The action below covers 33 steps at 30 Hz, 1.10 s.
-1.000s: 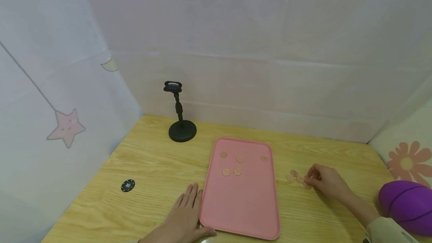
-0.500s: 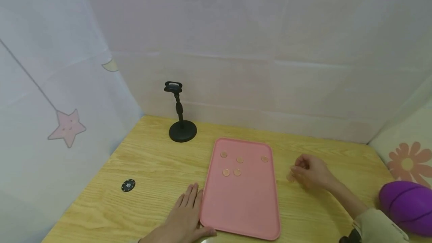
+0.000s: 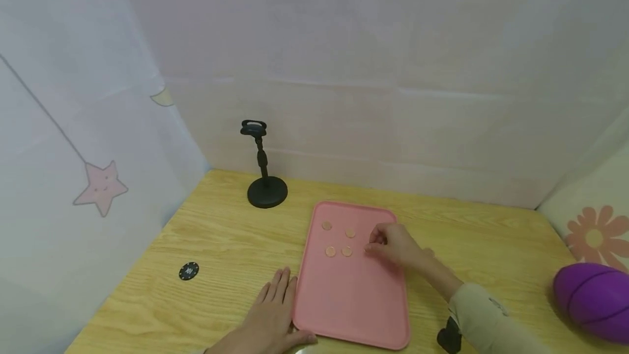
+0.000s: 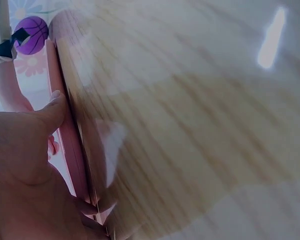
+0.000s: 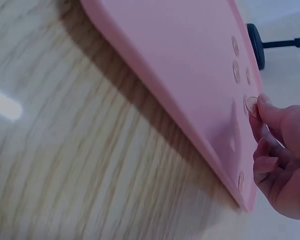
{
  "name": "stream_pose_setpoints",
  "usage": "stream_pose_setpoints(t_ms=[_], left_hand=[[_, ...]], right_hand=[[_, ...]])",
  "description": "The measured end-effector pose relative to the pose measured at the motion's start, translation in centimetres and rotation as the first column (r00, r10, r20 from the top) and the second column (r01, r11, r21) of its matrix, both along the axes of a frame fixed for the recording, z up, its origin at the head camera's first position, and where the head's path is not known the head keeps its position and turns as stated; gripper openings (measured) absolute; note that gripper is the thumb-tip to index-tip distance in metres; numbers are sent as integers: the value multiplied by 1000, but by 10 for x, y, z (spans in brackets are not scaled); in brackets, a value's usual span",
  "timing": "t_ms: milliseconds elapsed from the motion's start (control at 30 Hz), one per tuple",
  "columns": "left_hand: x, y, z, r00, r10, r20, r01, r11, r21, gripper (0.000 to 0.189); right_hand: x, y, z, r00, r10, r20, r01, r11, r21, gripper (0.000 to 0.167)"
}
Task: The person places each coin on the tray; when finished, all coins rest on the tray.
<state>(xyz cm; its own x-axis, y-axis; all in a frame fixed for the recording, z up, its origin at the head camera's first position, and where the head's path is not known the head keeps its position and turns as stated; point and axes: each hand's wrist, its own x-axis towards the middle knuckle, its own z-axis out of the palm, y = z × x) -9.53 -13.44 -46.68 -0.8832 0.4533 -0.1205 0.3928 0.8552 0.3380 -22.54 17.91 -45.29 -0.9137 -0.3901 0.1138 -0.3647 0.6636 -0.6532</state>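
My right hand (image 3: 397,243) is over the right half of the pink tray (image 3: 351,305), pinching a copper-coloured coin (image 5: 252,106) between thumb and forefinger. Several similar coins lie flat on the tray, among them one coin (image 3: 330,252) left of the hand. Another coin (image 5: 241,181), near the tray's edge in the right wrist view, is covered by the hand in the head view. My left hand (image 3: 267,313) lies with straight fingers on the table along the tray's left edge. Its thumb touches the tray's near left corner.
A black stand (image 3: 267,192) with a round base is behind the tray to the left. A black poker chip (image 3: 189,271) lies on the wooden table (image 3: 231,234). At the right is a purple ball (image 3: 594,302). Printed cloth walls (image 3: 344,124) enclose the table.
From the group of coins on the table at right, my right hand has moved left over the tray, carrying a coin. My left hand has stayed in place.
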Motion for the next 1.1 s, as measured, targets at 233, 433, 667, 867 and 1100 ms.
stream_pose_setpoints(t_ms=[233,433,667,867,1100], left_hand=[[1,1,0,1000,-16,-16,16,1000,-16,118],[1,2,1,999,-21,-37,20,1000,-10,117],[1,2,0,999,-15,-31,14,1000,-12,117],[1,1,0,999,-13,-30,12,1000,-9,117],[-1,-1,-3,999,-9,-41,8,1000,-3,117]], right_hand=[[0,-26,-8,999,33,-20,-32,998,59,17],[-2,-34,-11,999,20,-27,-17,997,80,19],[-3,-32,-9,998,59,-38,-56,995,85,19],[1,-30,-9,995,93,-40,-89,991,100,19],[2,-27,-9,995,94,-26,-91,992,91,14]])
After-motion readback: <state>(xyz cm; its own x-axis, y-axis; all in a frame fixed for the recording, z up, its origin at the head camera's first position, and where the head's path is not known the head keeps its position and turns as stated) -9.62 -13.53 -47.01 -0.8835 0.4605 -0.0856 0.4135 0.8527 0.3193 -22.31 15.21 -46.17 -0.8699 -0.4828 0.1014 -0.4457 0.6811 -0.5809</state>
